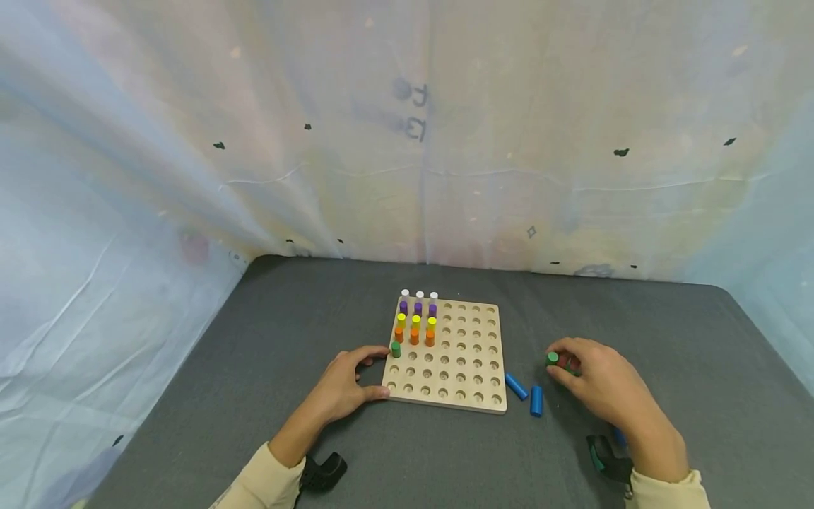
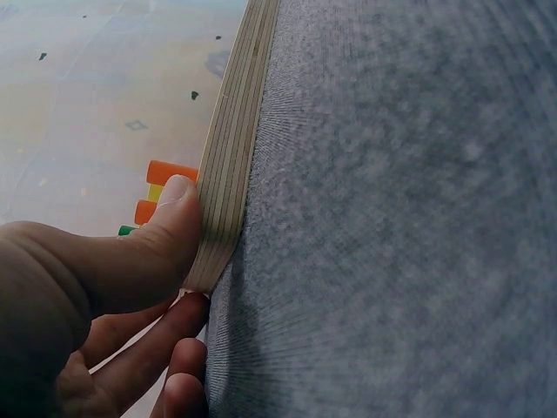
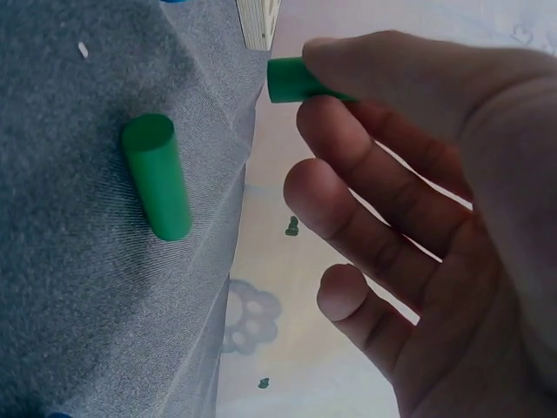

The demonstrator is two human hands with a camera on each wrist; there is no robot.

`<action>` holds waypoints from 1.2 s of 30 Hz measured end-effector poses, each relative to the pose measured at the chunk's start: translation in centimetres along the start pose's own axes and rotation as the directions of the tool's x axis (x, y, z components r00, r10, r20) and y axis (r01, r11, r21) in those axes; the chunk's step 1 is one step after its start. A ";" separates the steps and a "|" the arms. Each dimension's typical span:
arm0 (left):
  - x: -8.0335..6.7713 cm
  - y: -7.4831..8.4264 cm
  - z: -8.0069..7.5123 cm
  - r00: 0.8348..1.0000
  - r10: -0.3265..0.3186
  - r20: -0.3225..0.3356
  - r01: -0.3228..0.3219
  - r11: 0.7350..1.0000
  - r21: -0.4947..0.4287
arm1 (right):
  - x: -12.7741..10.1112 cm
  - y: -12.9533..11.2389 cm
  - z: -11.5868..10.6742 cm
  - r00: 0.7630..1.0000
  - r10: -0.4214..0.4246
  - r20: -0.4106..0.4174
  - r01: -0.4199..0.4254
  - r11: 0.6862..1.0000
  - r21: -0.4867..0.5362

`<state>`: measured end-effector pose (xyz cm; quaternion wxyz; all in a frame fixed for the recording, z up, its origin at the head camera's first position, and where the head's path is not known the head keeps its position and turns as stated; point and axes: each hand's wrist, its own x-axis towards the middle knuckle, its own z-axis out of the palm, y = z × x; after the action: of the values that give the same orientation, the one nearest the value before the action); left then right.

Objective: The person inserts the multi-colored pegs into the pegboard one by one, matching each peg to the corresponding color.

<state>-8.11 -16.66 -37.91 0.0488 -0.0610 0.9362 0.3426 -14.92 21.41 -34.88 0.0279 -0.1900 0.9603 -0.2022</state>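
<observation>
A light wooden pegboard (image 1: 467, 405) with rows of round holes lies on the dark table. My left hand (image 1: 345, 382) grips its near left corner, the thumb on the plywood edge (image 2: 228, 131) in the left wrist view. Right of the board, my right hand (image 1: 600, 375) pinches a green peg (image 3: 287, 80) between thumb and fingers, above the table. Another green peg (image 3: 158, 178) lies under that hand on the cloth. One green peg (image 1: 396, 350) stands in the board at the left, in front of three orange pegs (image 1: 415, 337).
Behind the orange stand three yellow pegs (image 1: 416, 322), three purple pegs (image 1: 417, 308) and three white pegs (image 1: 420, 295). Two blue pegs, a slanted blue peg (image 1: 516, 387) and an upright-lying blue peg (image 1: 537, 401), rest right of the board. A pale sheet (image 1: 483, 141) hangs behind the table.
</observation>
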 end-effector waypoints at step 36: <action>0.0 -0.2 -0.3 0.999 0.035 -0.002 -0.035 0.999 -0.023 | 2.9 -9.2 2.1 0.981 -0.181 -0.069 0.185 0.981 0.055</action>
<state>-8.08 -17.05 -37.82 0.0414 -0.0456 0.9331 0.3542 -14.05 11.70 -33.10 -0.0155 -0.2703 0.9325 -0.2391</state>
